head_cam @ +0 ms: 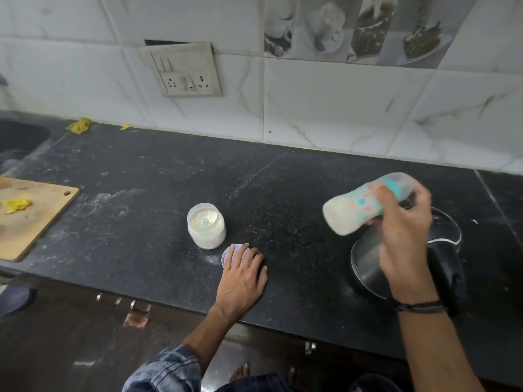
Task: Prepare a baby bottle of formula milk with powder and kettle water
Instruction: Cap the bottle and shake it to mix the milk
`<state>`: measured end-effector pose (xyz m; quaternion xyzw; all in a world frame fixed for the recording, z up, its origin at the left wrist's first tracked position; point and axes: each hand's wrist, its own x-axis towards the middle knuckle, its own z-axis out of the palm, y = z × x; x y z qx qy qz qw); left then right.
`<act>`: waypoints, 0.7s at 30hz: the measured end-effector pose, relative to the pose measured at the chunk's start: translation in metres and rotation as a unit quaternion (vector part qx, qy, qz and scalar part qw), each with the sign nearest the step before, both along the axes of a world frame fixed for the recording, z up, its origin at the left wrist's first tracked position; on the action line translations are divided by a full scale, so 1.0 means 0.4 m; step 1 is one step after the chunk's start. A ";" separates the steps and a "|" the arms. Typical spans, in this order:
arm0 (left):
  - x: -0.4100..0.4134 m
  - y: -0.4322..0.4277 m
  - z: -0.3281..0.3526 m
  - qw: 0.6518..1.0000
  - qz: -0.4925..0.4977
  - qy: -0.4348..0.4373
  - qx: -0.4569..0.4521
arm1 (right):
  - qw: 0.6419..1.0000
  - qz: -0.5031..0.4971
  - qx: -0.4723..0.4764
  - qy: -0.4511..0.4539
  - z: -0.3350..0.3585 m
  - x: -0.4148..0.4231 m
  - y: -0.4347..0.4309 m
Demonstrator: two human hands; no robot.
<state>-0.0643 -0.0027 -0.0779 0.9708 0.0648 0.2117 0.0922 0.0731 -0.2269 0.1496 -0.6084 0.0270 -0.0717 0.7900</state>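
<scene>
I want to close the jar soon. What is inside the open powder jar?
Inside the powder jar lies white powder, with a pale green scoop standing in it. The scoop's lower end is buried, so it cannot be seen.

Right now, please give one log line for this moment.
right hand: holds tilted baby bottle over kettle | left hand: on lid | powder jar: open

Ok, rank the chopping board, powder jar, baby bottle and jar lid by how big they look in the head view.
1. chopping board, though cut off by the frame edge
2. baby bottle, held tilted and blurred
3. powder jar
4. jar lid, partly under the left hand, so only roughly judged
</scene>
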 end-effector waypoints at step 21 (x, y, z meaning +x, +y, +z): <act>0.000 0.005 -0.012 1.000 -0.003 0.004 0.004 | 0.997 0.061 -0.035 -0.012 0.009 -0.020 0.025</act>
